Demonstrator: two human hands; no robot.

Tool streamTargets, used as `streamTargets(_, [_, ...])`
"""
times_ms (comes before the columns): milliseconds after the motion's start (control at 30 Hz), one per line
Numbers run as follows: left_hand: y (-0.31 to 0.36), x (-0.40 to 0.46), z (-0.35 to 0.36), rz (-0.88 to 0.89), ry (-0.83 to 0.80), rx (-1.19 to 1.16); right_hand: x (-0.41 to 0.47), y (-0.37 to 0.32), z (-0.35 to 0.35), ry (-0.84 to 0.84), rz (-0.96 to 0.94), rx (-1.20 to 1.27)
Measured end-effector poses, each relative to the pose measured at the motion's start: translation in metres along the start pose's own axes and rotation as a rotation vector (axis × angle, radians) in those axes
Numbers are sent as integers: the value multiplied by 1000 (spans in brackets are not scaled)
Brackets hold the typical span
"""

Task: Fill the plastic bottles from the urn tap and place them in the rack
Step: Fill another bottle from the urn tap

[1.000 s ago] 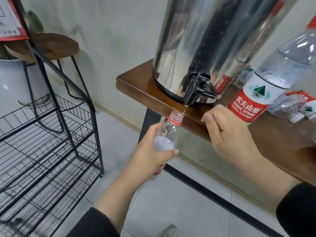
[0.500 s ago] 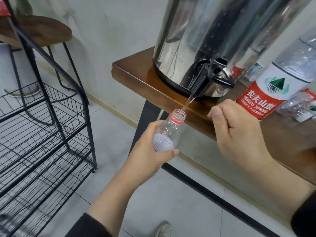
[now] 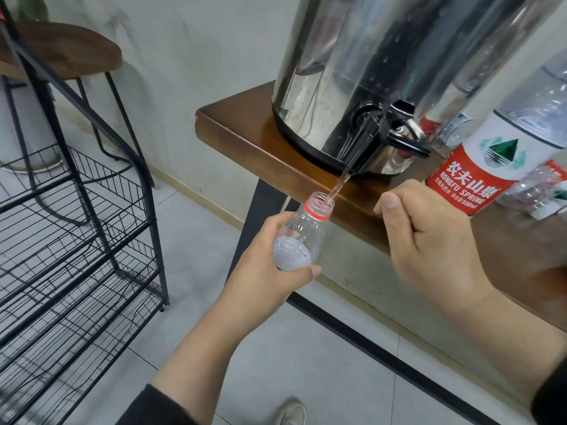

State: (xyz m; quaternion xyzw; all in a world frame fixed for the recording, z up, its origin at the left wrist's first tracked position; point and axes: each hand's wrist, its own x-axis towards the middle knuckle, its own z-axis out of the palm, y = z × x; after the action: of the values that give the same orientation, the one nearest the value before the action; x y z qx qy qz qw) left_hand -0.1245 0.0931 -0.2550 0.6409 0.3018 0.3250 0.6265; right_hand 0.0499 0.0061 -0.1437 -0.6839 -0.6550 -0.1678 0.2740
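A steel urn (image 3: 383,56) stands on a wooden table (image 3: 242,136). Its black tap (image 3: 395,136) runs a thin stream of water (image 3: 339,185) into the mouth of a clear plastic bottle (image 3: 302,231) with a red neck ring. My left hand (image 3: 260,271) grips that bottle around its middle, tilted, just below the table edge. My right hand (image 3: 429,240) is curled into a fist at the table edge below the tap, thumb up. Whether the fist encloses anything is hidden. The black wire rack (image 3: 76,240) stands on the floor to the left.
A large labelled water bottle (image 3: 478,167) stands on the table right of the tap, with empty bottles (image 3: 534,191) lying beside it. A round wooden stool (image 3: 61,53) sits behind the rack. My shoe (image 3: 290,412) shows on the tiled floor.
The stream from the tap has grown from a trickle and now runs steadily into the bottle. The view has shifted left and down. Both hands keep their places.
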Motion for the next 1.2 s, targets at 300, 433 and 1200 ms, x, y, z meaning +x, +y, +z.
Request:
streamTargets(300, [2, 1, -2, 19, -14, 31, 1, 1, 1, 27, -22, 0])
streamTargets(433, [4, 0, -1, 28, -22, 39, 1, 0, 1, 24, -6, 10])
streamTargets(1200, [7, 0, -1, -4, -8, 68, 0, -3, -1, 7, 16, -3])
